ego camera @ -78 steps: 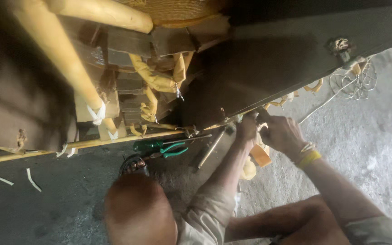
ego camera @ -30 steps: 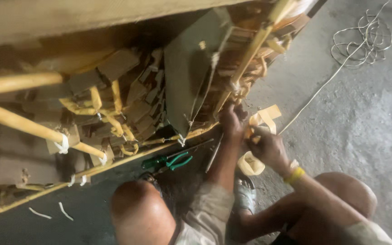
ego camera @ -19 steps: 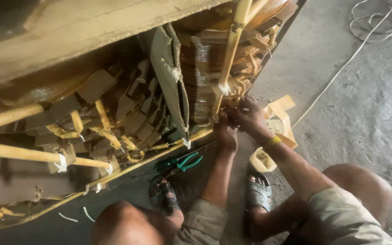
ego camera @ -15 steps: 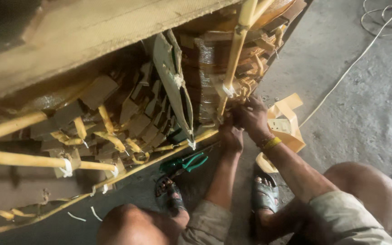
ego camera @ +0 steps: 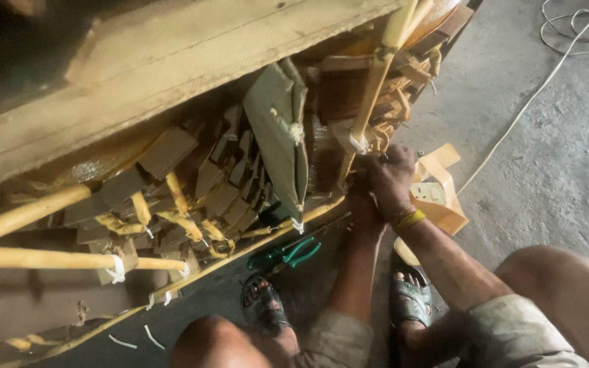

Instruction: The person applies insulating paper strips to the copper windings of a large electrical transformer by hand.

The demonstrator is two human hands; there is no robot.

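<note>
Since the earlier frames the view had swung so that the big wooden frame (ego camera: 192, 61) filled the upper left, and both hands had shifted up along it to the foot of a slanting yellow-wrapped rod (ego camera: 376, 88). The right hand (ego camera: 391, 178), with a yellow band at the wrist, was closed around something at the base of that rod, just below a white tie (ego camera: 358, 142); what it gripped was hidden by the fingers. The left hand (ego camera: 361, 204) pressed in just beside and below it, fingers curled against the frame's lower edge; whether it held anything could not be told. Green-handled pliers (ego camera: 288, 253) lay on the floor below the frame, left of the hands and untouched. A folded strip of tan tape (ego camera: 438, 197) lay to the right of the hands. Judged from the frame, much of the binding looked done: several rods to the left already carried white ties (ego camera: 116, 268) and tan wrappings. The joint under the hands appeared to be the one in work, not yet finished.
</note>
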